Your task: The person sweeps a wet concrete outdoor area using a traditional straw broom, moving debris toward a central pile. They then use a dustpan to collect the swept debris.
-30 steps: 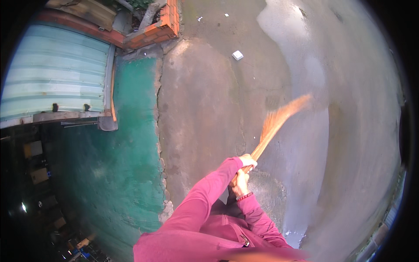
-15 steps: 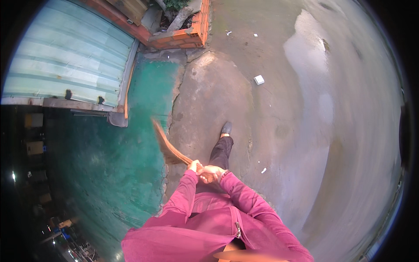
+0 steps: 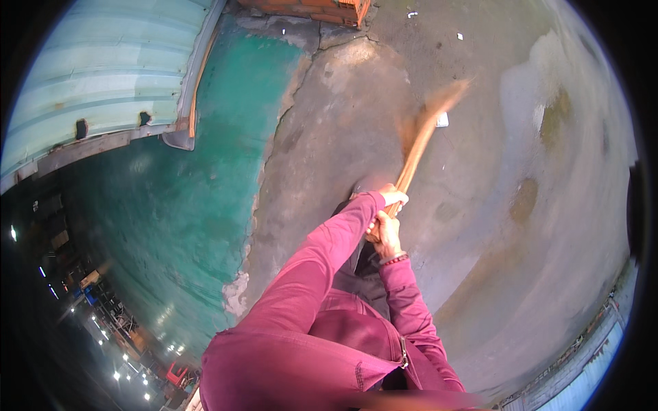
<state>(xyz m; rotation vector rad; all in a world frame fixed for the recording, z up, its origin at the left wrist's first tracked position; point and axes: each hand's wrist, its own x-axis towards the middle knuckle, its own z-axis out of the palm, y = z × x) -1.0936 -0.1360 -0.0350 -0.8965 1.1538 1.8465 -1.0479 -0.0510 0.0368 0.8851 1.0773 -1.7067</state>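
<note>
A tan straw broom [image 3: 413,164] slants up and to the right from my two hands, its bristle end smeared by motion. My left hand [image 3: 393,197] is closed round the handle, nearer the bristles. Just below it, my right hand [image 3: 387,233], with a beaded bracelet at the wrist, grips the handle's lower end. Beside the bristles lies a small white piece of litter [image 3: 442,120], partly covered by them. Whether the bristles touch the ground is not plain.
Cracked grey concrete [image 3: 329,137] borders a green painted floor [image 3: 226,123] on the left. A corrugated metal panel [image 3: 116,61] and a brick planter wall [image 3: 308,8] stand at far left. Wet patches [image 3: 521,103] lie to the right. More white scraps [image 3: 460,36] are scattered ahead.
The broom has swung from pointing up-left over the green floor's edge to pointing up-right over the concrete. Both hands moved right and forward with it, still gripping.
</note>
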